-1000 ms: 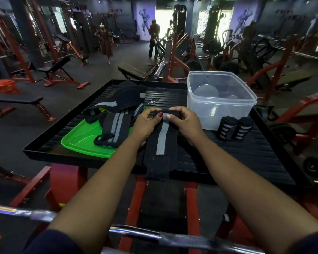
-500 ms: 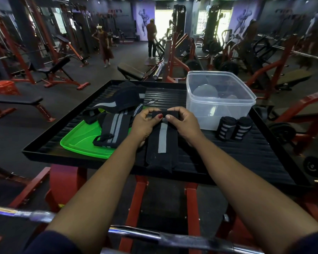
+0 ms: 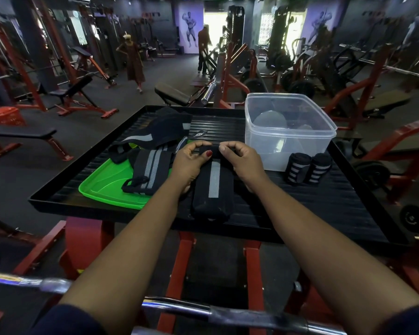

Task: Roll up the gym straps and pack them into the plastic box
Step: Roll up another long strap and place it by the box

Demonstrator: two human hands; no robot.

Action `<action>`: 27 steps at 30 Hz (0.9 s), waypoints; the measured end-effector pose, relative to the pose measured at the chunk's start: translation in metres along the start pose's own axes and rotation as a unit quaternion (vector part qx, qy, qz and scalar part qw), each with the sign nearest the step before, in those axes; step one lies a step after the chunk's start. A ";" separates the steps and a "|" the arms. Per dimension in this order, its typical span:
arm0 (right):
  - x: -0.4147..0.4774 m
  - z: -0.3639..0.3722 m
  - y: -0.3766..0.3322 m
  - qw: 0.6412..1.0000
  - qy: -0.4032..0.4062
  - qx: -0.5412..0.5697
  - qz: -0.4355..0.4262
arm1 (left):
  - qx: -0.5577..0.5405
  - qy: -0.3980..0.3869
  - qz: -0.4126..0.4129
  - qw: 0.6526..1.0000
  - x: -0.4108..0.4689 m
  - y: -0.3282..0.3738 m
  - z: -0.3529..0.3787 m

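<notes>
A black strap with a grey stripe (image 3: 213, 187) lies lengthwise on the black tray table (image 3: 324, 213), its near end at the table's front edge. My left hand (image 3: 191, 163) and my right hand (image 3: 242, 160) both pinch its far end, which is curled into a small roll between my fingers. The clear plastic box (image 3: 288, 134) stands open just beyond my right hand. Two rolled straps (image 3: 307, 168) stand beside the box at its right front. Several unrolled straps (image 3: 150, 170) lie on and above a green tray (image 3: 107, 184) to the left.
A chrome barbell (image 3: 203, 310) crosses the foreground below my arms. The table rests on red steel legs. Benches and red gym machines fill the room behind. Two people stand far back on the gym floor.
The far end of the strap has been rolled further toward me, so the flat part is shorter and its near end has slid up from over the table's edge.
</notes>
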State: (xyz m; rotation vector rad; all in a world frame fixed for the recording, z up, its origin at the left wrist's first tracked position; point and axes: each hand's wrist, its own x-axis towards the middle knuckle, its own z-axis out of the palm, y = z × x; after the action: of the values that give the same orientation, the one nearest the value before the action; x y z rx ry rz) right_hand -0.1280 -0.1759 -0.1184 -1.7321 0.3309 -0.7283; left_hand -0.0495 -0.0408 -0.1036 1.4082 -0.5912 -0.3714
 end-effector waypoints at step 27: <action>0.001 0.002 0.002 0.999 0.006 0.034 0.031 | -0.021 -0.014 0.012 1.000 0.000 0.001 -0.001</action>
State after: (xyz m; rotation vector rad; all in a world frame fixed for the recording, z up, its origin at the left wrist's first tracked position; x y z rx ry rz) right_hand -0.1256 -0.1757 -0.1203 -1.6465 0.3625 -0.6961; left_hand -0.0495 -0.0400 -0.1030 1.3553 -0.6202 -0.3833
